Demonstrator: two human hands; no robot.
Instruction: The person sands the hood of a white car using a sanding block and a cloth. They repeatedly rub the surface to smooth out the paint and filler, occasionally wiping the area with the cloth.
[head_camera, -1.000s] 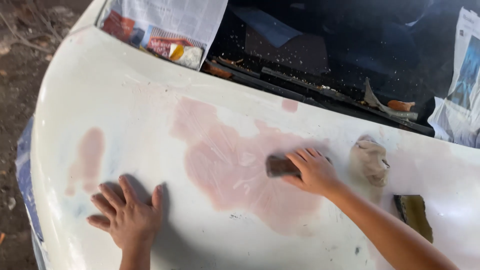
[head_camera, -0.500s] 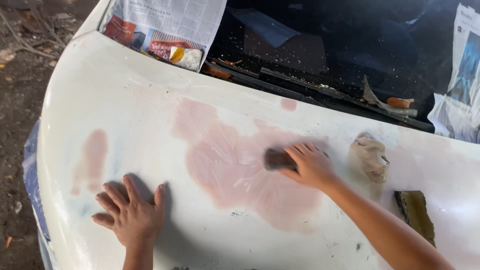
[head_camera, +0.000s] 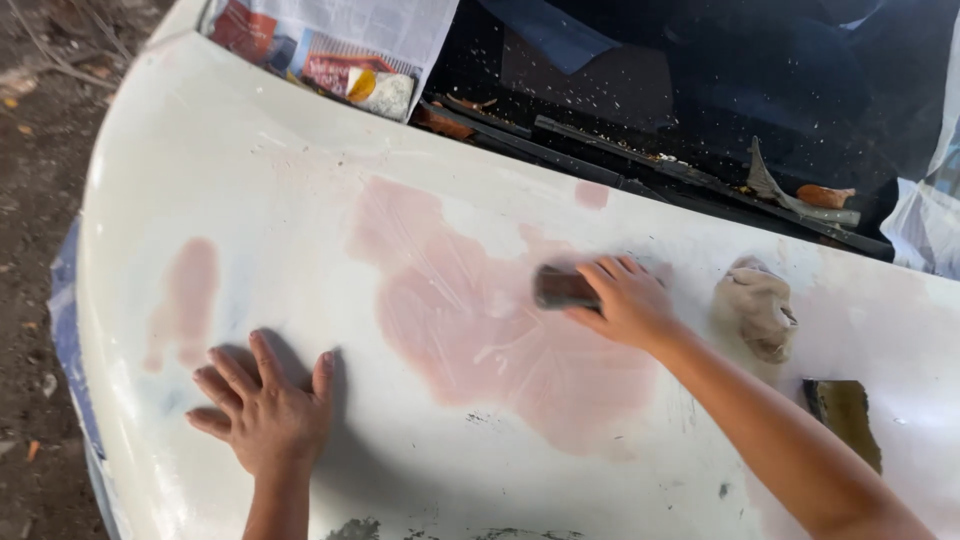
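A white car hood (head_camera: 230, 190) fills the view, with a large pink filler patch (head_camera: 470, 320) in its middle and a smaller pink patch (head_camera: 185, 295) at the left. My right hand (head_camera: 625, 300) is closed on a dark sanding block (head_camera: 560, 288), pressing it against the upper right part of the large patch. Flat on the hood at the lower left rests my left hand (head_camera: 265, 410), fingers spread, holding nothing.
A crumpled beige rag (head_camera: 755, 310) lies on the hood right of my right hand, with a dark piece of sandpaper (head_camera: 845, 415) below it. Newspaper (head_camera: 340, 45) masks the windshield corners. The dark windshield (head_camera: 700, 80) and wiper area sit above. Dirt ground lies left.
My right hand has slid the sanding block slightly up and left over the pink patch. My left hand has stayed planted on the hood.
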